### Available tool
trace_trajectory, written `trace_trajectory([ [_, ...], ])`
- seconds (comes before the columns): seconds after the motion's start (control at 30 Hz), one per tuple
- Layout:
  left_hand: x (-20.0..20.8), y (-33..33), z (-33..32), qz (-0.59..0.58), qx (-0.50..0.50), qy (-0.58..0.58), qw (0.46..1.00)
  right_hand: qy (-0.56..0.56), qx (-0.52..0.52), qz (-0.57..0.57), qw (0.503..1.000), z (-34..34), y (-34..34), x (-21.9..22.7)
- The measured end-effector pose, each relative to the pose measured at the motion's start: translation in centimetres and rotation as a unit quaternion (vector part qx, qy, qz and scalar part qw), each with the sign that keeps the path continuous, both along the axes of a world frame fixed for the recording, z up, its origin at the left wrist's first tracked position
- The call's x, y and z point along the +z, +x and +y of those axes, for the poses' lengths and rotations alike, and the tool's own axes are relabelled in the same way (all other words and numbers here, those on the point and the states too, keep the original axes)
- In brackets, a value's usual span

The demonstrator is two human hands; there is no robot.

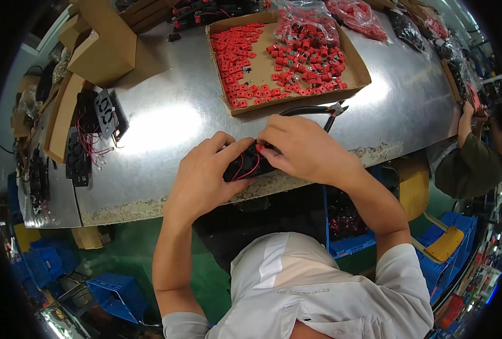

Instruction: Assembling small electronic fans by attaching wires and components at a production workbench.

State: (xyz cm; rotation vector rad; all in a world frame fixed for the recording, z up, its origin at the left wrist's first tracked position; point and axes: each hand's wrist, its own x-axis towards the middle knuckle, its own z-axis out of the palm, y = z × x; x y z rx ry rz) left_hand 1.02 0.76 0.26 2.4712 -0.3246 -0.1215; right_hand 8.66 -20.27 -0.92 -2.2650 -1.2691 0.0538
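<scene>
Hands meet at the near edge of the metal table, both closed around one small black fan with red and black wires looping off it. The left hand grips the fan from the left side, fingers curled over its top, while the right hand covers it from the right, fingertips pinching at a small red connector on its upper edge. Just beyond the right hand lies a pair of black-handled cutters, flat on the table. Farther back sits a shallow cardboard tray scattered with small red plastic parts. Off to the left, more black fans with wires lie beside folded cardboard boxes. At the far right, another person's arm reaches onto the table.
</scene>
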Motion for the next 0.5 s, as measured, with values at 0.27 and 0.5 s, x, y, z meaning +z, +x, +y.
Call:
trace_trajectory([
  [0.27, -0.2, -0.2, 0.4, 0.004, -0.007, 0.004, 1.000, -0.086, -0.016, 0.002, 0.996, -3.5, 0.1, 2.5],
  [0.5, 0.2, 0.2, 0.1, 0.003, -0.018, 0.005, 1.000, -0.209, -0.025, -0.188, 0.959, -6.8, 1.5, 0.0],
])
